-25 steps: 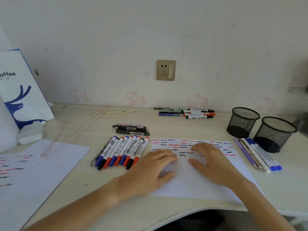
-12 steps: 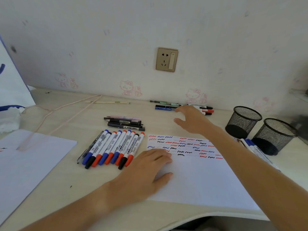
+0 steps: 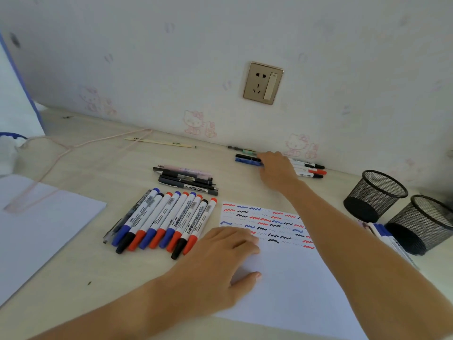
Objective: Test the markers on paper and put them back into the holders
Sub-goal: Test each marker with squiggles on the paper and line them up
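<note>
While your left hand lies flat with straight fingers on the test paper, your right hand reaches onto the far markers by the wall; you can't tell from the head view whether it grips one. Your pale desk carries a row of whiteboard markers, and two mesh holders stand at right. A socket sits on the sticker-dotted wall.
</note>
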